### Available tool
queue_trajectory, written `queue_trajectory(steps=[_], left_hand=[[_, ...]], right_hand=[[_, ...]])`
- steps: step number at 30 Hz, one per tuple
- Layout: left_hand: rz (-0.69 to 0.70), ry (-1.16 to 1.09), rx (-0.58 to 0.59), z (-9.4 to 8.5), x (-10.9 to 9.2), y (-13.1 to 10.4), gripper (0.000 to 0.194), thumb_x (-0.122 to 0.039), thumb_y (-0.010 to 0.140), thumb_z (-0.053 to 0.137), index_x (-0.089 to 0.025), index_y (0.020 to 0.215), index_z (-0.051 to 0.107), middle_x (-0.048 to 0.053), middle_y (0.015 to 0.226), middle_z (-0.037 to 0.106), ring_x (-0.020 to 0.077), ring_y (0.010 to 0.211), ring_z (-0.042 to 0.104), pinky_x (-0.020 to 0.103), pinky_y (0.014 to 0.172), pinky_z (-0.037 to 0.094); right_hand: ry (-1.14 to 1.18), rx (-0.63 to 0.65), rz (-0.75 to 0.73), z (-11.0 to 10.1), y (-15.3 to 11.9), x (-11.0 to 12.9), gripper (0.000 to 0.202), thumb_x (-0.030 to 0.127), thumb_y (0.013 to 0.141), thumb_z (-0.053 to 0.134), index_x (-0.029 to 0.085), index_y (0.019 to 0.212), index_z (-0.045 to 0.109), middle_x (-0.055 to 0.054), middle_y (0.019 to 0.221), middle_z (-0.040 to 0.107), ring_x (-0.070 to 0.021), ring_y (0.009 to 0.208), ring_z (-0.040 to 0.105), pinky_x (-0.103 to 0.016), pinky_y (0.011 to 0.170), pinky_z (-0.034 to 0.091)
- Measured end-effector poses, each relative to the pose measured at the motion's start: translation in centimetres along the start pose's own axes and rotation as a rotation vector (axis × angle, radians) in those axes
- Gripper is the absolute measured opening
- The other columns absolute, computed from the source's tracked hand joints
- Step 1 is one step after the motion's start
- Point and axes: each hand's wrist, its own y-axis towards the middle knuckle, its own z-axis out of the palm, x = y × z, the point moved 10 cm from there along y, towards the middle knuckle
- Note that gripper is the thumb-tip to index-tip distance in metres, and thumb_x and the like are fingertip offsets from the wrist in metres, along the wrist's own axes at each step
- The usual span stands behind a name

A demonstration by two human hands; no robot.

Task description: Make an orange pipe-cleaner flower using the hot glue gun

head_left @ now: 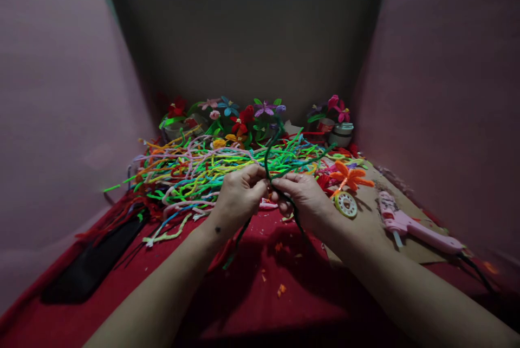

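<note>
Both my hands meet over the middle of the table, closed on dark green pipe cleaners (267, 155) that cross between my fingers. My left hand (242, 189) pinches them from the left side. From the right, my right hand (301, 196) grips them close to the crossing. Two ends stick up and away, one toward the back and one to the right. Other ends hang below my hands, over the red cloth (244, 304). Just beyond my fingers lies a wide heap of many-coloured pipe cleaners (195, 166).
An orange pipe-cleaner flower (350, 176), a yellow-rimmed spool (346, 205) and a pink glue gun (422, 231) lie right, by cardboard (376, 229). A black phone-like slab (95, 261) lies left. Finished flowers (244, 117) and a jar (341, 135) stand at the back wall.
</note>
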Motion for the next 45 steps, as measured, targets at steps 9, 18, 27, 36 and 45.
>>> queue_trajectory(steps=[9,18,27,36,45], left_hand=[[0.481,0.884,0.062,2.0,-2.4,-1.4,0.026,-0.027,0.085,0.041,-0.018,0.094,0.063,0.009,0.075,0.062,0.0159,0.059,0.053,0.025,0.052,0.033],[0.101,0.112,0.012,-0.6,-0.6,0.1,0.023,-0.029,0.081,0.05,-0.018,0.1,0.055,0.002,0.069,0.063,0.0124,0.054,0.057,0.022,0.051,0.042],[-0.269,-0.495,0.335,1.3,1.7,-0.2,0.021,-0.028,0.079,0.055,-0.013,0.092,0.059,-0.002,0.057,0.057,0.002,0.033,0.041,0.014,0.035,0.028],[-0.287,-0.723,0.335,0.5,3.3,0.7,0.03,-0.021,0.072,0.066,-0.015,0.1,0.061,-0.001,0.051,0.06,0.0061,0.04,0.052,0.016,0.045,0.042],[-0.139,-0.519,0.213,1.1,0.9,0.2,0.033,-0.023,0.068,0.069,-0.018,0.1,0.064,0.002,0.073,0.067,0.0105,0.061,0.06,0.023,0.062,0.049]], right_hand=[[0.059,0.178,0.007,1.1,0.1,0.7,0.01,0.02,0.065,0.067,0.015,0.064,0.058,0.001,0.059,0.062,-0.0087,0.05,0.055,-0.02,0.046,0.045],[0.136,0.105,0.059,0.6,0.1,0.0,0.019,0.016,0.059,0.071,0.012,0.074,0.06,0.0,0.055,0.062,-0.0047,0.039,0.049,-0.015,0.037,0.035],[-0.021,0.041,-0.055,0.4,-0.2,1.4,0.025,0.031,0.064,0.069,0.014,0.057,0.053,0.01,0.039,0.036,-0.0003,0.031,0.022,-0.017,0.031,0.011],[0.191,0.071,-0.006,0.4,0.1,1.1,0.021,0.027,0.066,0.067,0.019,0.068,0.047,0.01,0.04,0.045,-0.0017,0.027,0.022,-0.015,0.028,0.015],[0.135,0.037,-0.105,0.4,-0.3,1.9,0.017,0.028,0.069,0.062,0.018,0.067,0.049,0.006,0.045,0.053,-0.0044,0.031,0.036,-0.017,0.032,0.024]])
